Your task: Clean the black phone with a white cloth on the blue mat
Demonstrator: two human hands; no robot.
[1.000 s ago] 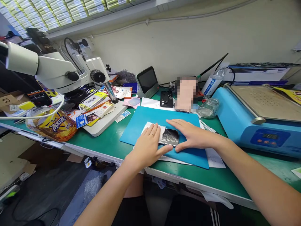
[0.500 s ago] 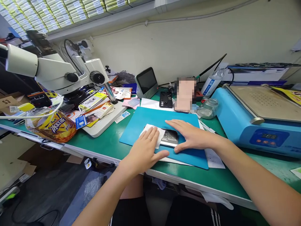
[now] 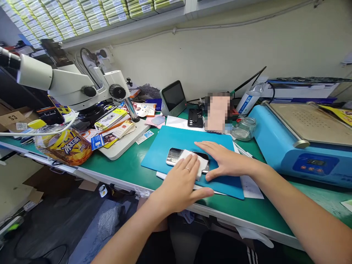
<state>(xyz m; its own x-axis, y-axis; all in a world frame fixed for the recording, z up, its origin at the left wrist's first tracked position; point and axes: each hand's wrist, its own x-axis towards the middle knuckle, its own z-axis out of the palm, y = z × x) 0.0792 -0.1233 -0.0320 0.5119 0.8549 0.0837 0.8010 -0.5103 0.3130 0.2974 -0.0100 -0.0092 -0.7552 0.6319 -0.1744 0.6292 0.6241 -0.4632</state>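
In the head view, the phone [image 3: 173, 156] lies flat on the blue mat [image 3: 170, 135] at the centre of the frame, with a tissue [image 3: 202, 165] across it. The left hand [image 3: 177, 185] rests on the tissue, fingers stretched flat, pressing rather than clenching. The right hand [image 3: 224, 159] is spread around the phone's right end, grasping nothing; whether it touches the edge I cannot tell.

The likeliest trouble is the phone skidding: a sideways push from the left hand, loosely braced on the right, would cause it. Any grit under the tissue could scratch the glossy face, and uneven pressure could bunch the tissue.

Behind the mat, above centre, stand a black phone [image 3: 195, 118], a pixelated object [image 3: 217, 112] and a display [image 3: 174, 98]. A jar [image 3: 244, 129] and the blue machine [image 3: 286, 156] limit the right arm's room outward. The microscope [image 3: 71, 87] and tea bottle [image 3: 66, 146] crowd the desk [image 3: 130, 174] at left, well apart from both hands. Only the tissue and fingers block sight of the phone's middle.
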